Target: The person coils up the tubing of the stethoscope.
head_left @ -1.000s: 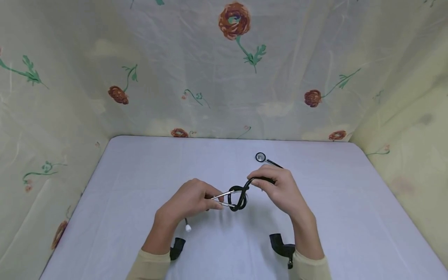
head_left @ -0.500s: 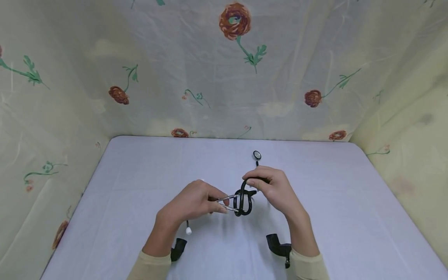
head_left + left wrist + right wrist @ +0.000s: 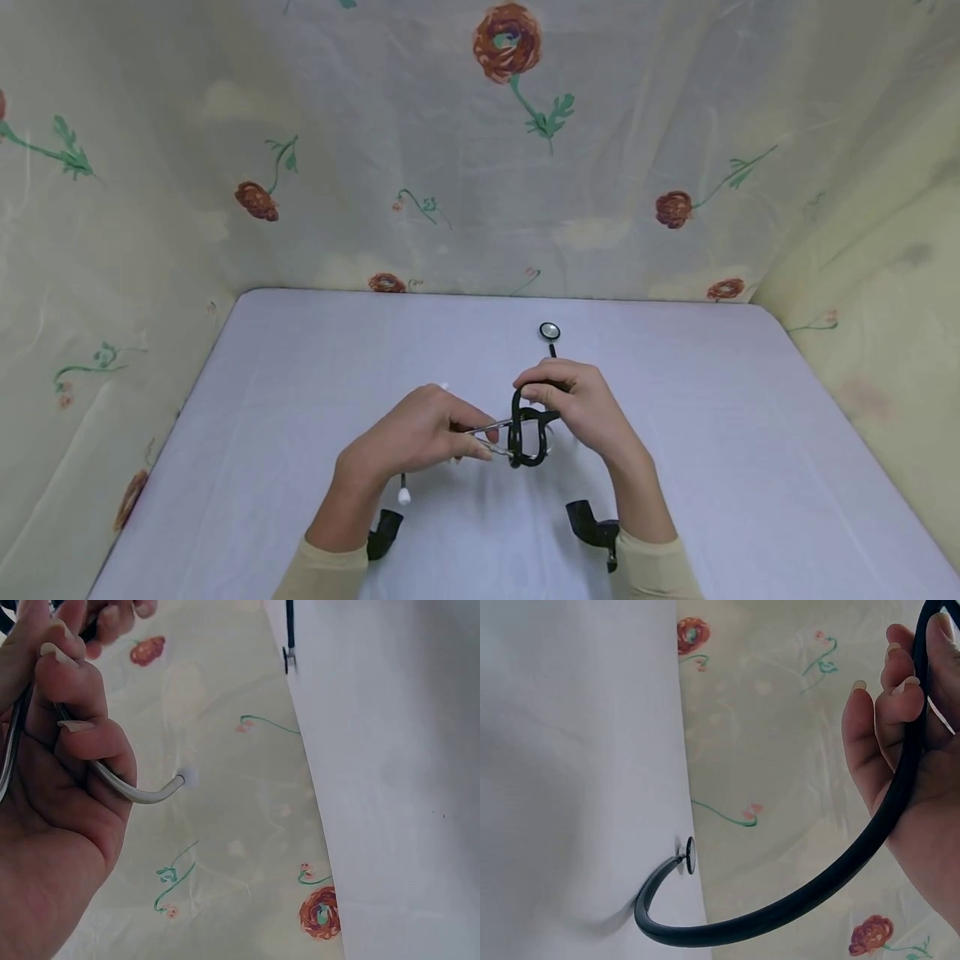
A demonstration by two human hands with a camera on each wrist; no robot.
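Observation:
Over the middle of the table, both hands hold a stethoscope, its black tubing (image 3: 516, 437) looped around the metal ear tubes (image 3: 491, 427). My left hand (image 3: 420, 429) grips those tubes, fingers curled around them in the left wrist view. One ear tube (image 3: 146, 796) bends out past the fingers there, and a white ear tip (image 3: 404, 496) hangs below that hand in the head view. The tubing is pinched between thumb and fingers of my right hand (image 3: 581, 404). From there it curves down, in the right wrist view, to the chest piece (image 3: 691, 856) at the table surface.
A white cloth covers the table (image 3: 322, 350). Flower-patterned curtains (image 3: 360, 150) rise behind it and along both sides. Black angled pieces (image 3: 385, 535) show beside each wrist.
My right hand has moved left, closer to the left hand, which has shifted slightly right. The tubing's crossed loop has turned and opened into a longer shape. The chest piece has swung slightly left.

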